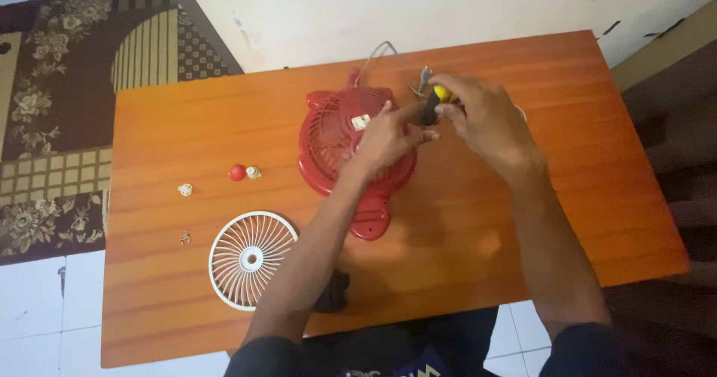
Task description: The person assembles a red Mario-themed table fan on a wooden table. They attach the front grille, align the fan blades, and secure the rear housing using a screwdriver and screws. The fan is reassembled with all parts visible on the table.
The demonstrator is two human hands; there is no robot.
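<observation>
Far left on the orange tabletop (172, 130): a small white cap (185, 189), a tiny metal bit (185, 236) below it, then a red knob (237, 171) touching-close to a small white knob (254, 172), all well apart from both hands. Nearer the front edge, a white round fan grille (250, 260), lying flat, just left of the left forearm. At centre, the red fan housing (336, 149), flat on its face, long axis running from the far edge toward the near edge, one mounting foot toward the wall and one toward the body; grey cable (377, 52) leaving its far end. Resting on the housing's right upper part, the left hand (385, 138), fingers curled, forefinger stretched rightward to the tool; whether this grip pinches anything small cannot be told. Just right of it, the screwdriver (433, 100) with black-and-yellow handle, long axis steeply tilted, tip seemingly down at the housing's right rim, exact contact hidden. Closed around the handle from the right, the right hand (485, 123), the nearer of the two to the tool, its grip narrow and holding the handle. Under the left forearm, a dark object (334, 293), unclear.
</observation>
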